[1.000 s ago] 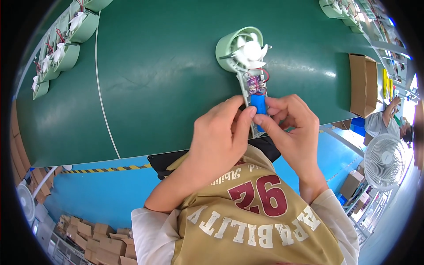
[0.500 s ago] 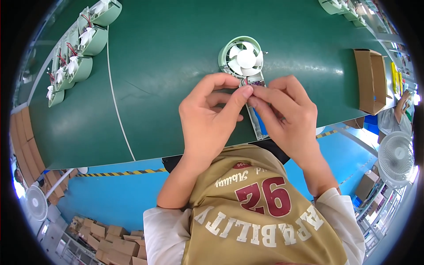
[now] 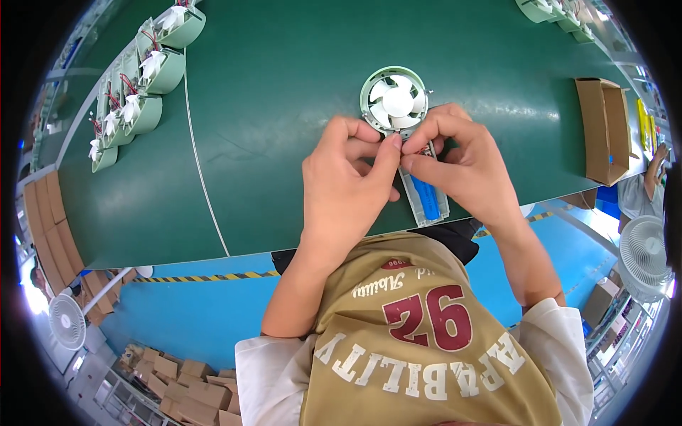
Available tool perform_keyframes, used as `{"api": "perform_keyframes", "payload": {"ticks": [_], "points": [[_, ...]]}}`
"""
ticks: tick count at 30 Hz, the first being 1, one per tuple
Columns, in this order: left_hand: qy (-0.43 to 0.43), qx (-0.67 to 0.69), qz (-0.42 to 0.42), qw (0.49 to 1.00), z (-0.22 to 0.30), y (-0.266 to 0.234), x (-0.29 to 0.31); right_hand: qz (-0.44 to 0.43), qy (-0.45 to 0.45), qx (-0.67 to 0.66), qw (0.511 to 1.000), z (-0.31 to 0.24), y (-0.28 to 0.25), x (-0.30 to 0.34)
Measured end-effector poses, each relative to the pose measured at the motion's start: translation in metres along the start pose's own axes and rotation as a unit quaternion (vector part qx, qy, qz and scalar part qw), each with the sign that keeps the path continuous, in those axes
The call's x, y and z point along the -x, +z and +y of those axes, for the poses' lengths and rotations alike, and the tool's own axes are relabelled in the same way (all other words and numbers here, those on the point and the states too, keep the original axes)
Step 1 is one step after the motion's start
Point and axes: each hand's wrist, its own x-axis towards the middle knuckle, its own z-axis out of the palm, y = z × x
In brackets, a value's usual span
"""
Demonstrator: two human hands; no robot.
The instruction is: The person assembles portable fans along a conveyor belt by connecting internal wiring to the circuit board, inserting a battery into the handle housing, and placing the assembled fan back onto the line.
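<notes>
A small handheld fan with its casing open lies on the table in front of me. Its round pale-green head (image 3: pixel 364 90) holds white blades (image 3: pixel 398 103) and points away from me. In the grey handle (image 3: pixel 444 206) sits a blue cylindrical battery (image 3: pixel 426 199), closer to my body. My left hand (image 3: pixel 344 177) is closed, thumb and fingertips pinched at the neck just below the fan head. Opposite it, my right hand (image 3: pixel 465 167) pinches at the same neck, over the upper handle. Whatever small part lies between the fingertips is hidden.
More open fan units (image 3: pixel 145 113) stand in a row at the far left, others (image 3: pixel 558 15) at the far right. An open cardboard box (image 3: pixel 604 131) sits near the right edge of the green table (image 3: pixel 284 57). A person (image 3: pixel 636 192) is beyond it; a white fan (image 3: pixel 643 255) stands lower right.
My right hand has shifted slightly upward, and more of the blue battery and handle now shows. Both hands stay pinched at the neck. The whole view has moved slightly.
</notes>
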Motion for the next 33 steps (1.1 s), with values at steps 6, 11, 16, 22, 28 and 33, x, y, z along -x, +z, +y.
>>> {"api": "perform_keyframes", "payload": {"ticks": [6,11,16,22,28,33], "points": [[-0.023,0.006,-0.04,0.999,0.003,-0.006,0.002,0.025,0.086,0.052,0.995,-0.018,0.006,0.005],[-0.024,0.025,-0.042,0.999,0.002,-0.002,0.002,0.043,0.08,-0.032,0.995,-0.015,-0.003,0.009],[-0.032,0.091,-0.049,0.994,-0.005,-0.005,0.006,0.037,0.068,-0.061,0.995,-0.016,0.002,0.02],[-0.063,0.196,-0.079,0.975,-0.003,-0.012,0.024,0.004,0.132,-0.265,0.955,-0.029,-0.003,0.021],[-0.047,0.217,-0.064,0.973,-0.008,0.005,0.032,-0.006,0.176,-0.344,0.922,-0.029,-0.002,0.017],[0.059,0.15,-0.037,0.986,-0.009,0.003,0.022,0.008,0.174,-0.346,0.922,-0.034,0.002,-0.004]]}}
